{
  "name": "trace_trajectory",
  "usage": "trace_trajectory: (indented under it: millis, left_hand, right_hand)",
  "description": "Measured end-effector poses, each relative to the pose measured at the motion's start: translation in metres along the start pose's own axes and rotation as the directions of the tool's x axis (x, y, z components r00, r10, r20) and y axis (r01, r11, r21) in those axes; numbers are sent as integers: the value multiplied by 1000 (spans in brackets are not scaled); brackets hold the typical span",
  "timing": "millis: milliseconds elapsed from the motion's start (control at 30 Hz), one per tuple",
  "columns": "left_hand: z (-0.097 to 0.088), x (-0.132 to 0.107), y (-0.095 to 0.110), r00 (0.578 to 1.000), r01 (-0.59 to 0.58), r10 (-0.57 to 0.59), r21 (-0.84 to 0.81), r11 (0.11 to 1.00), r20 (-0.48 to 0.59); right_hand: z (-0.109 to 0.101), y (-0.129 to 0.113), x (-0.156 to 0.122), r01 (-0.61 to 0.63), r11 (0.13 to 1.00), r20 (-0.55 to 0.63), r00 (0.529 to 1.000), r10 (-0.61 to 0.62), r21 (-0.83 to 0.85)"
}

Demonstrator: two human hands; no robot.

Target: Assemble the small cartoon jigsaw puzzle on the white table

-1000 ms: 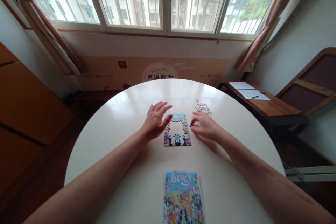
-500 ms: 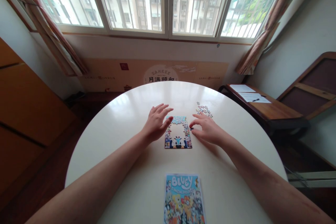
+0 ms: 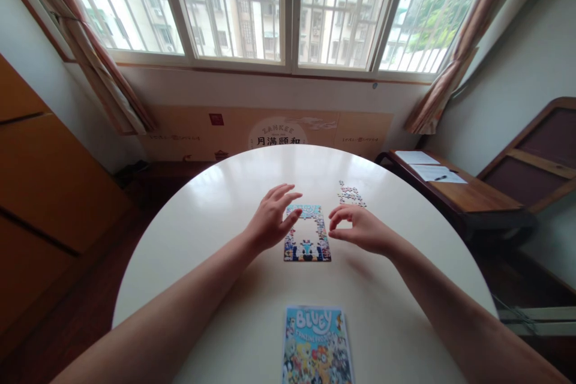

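A jigsaw puzzle (image 3: 307,252) lies on the white round table, its border and lower rows filled and a pale bare patch in its middle. Over its left edge hovers my left hand (image 3: 273,218), open with fingers spread; the thumb covers part of the upper left side. Just right of the puzzle, my right hand (image 3: 357,228) pinches with thumb and forefinger together. Whatever sits between those fingertips is too small to make out. Beyond the right hand lie several loose puzzle pieces (image 3: 351,193) in a cluster, partly hidden behind it.
Nearer me on the table (image 3: 202,222) lies a colourful Bluey picture sheet (image 3: 315,342). To the right stands a wooden side table (image 3: 486,192) holding papers (image 3: 438,173) and a pen. A printed cardboard panel (image 3: 189,123) runs below the window.
The small dark piece at my right fingertips has gone from sight, and that hand has turned slightly, fingers more curled. My left hand stays nearly in place. The whole view has shifted slightly.
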State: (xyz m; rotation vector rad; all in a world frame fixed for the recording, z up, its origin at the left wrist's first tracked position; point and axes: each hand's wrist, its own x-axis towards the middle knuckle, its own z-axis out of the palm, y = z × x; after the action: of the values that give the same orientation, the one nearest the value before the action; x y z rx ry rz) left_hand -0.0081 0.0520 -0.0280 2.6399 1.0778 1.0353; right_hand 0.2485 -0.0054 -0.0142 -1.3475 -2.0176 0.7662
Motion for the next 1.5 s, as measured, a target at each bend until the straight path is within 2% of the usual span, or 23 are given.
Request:
trace_trajectory:
  millis: [100, 167, 233, 333, 500, 667, 967, 1333, 1400, 1500]
  left_hand:
    - [-3, 0, 11, 999, -35, 33, -82, 996, -22]
    - [-5, 1, 20, 999, -39, 40, -184, 982, 0]
    - [-6, 1, 30, 998, -36, 52, -311, 950, 43]
    - [-5, 2, 40, 995, -4, 46, -440, 898, 84]
    - [-1, 1, 40, 993, 104, -53, -542, 834, 108]
    - [-1, 2, 37, 983, 185, -139, -584, 790, 123]
    - [-2, 5, 35, 976, 218, -163, -612, 760, 144]
    - [-2, 6, 28, 971, 235, -151, -656, 717, 183]
    - [-3, 7, 27, 966, 258, -159, -669, 698, 206]
    - [-4, 7, 25, 944, 326, -183, -685, 651, 275]
  right_hand:
    - [2, -11, -2, -89, 937, -15, 995, 100, 339]
    - [7, -18, -3, -121, 817, -39, 984, 173, 564]
    - [14, -25, -3, -140, 685, -45, 968, 246, 715]
    - [24, -34, -4, -186, 554, -8, 945, 328, 811]
    - [28, -38, -4, -243, 489, 43, 922, 385, 837]
    - [27, -34, -3, -253, 526, 32, 919, 393, 812]
    - [30, -30, -4, -226, 668, -25, 939, 343, 709]
    - [25, -25, -3, -261, 669, 72, 952, 296, 696]
    - [23, -24, -4, -222, 712, 44, 965, 260, 666]
    - [20, -24, -6, -97, 825, -41, 989, 143, 558]
